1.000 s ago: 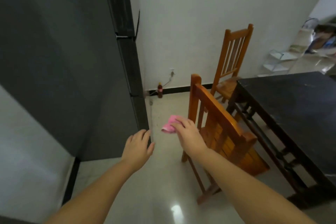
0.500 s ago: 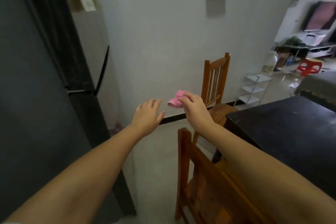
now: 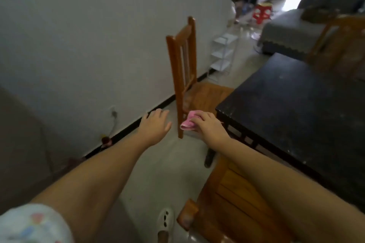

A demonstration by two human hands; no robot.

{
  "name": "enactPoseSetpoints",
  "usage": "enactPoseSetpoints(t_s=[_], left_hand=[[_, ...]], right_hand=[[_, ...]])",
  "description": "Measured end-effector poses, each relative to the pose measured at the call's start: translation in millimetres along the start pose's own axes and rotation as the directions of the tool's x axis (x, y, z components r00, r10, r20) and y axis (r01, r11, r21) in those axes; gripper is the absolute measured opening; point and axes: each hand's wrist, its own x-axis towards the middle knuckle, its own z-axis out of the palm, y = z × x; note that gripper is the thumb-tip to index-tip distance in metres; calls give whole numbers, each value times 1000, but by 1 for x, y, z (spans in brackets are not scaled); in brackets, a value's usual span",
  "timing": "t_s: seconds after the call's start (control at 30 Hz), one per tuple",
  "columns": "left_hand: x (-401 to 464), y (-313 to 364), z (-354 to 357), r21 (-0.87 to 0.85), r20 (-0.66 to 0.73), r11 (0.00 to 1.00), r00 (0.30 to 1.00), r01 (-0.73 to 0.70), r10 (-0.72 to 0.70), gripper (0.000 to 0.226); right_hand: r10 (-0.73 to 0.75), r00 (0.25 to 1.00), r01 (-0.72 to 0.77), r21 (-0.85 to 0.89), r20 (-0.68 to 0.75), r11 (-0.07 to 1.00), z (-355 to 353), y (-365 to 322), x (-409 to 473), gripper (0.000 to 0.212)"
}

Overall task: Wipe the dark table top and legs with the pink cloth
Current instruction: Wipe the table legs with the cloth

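Note:
The dark table (image 3: 296, 108) fills the right side of the head view, its near-left corner close to my right hand. My right hand (image 3: 209, 126) is shut on the bunched pink cloth (image 3: 187, 123), held in the air just left of that corner and not touching the top. My left hand (image 3: 157, 124) hovers open beside it, fingers spread, holding nothing. One dark table leg (image 3: 209, 157) shows below my right wrist; the other legs are hidden.
A wooden chair (image 3: 185, 69) stands at the table's end by the white wall. Another wooden chair (image 3: 227, 203) sits under my right forearm. A white rack (image 3: 223, 53), a red stool (image 3: 261, 13) and a grey sofa (image 3: 292, 31) lie beyond. My shoe (image 3: 166, 221) is on the tiled floor.
The view has swung right and down, away from the dark cabinet. Both hands now sit lower, with the cloth nearer the table's corner.

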Motion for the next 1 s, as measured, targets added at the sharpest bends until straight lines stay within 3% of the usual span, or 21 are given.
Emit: enactPoseSetpoints(t_s=[0.23, 0.47, 0.63, 0.8, 1.0], left_hand=[[86, 16, 40, -24, 166, 939, 925, -343, 342, 48], [122, 60, 82, -93, 263, 910, 872, -404, 413, 47], [132, 65, 108, -92, 338, 825, 762, -558, 553, 46], [191, 58, 125, -93, 435, 717, 619, -691, 654, 49], [272, 41, 99, -118, 379, 547, 472, -829, 796, 48]], right_hand=[[318, 948, -318, 29, 0, 948, 13, 22, 5, 38], [528, 849, -528, 44, 20, 848, 17, 55, -20, 46], [627, 779, -627, 44, 2, 778, 35, 59, -28, 41], [724, 690, -722, -53, 23, 690, 37, 58, -4, 52], [879, 473, -881, -52, -55, 471, 20, 55, 46, 62]])
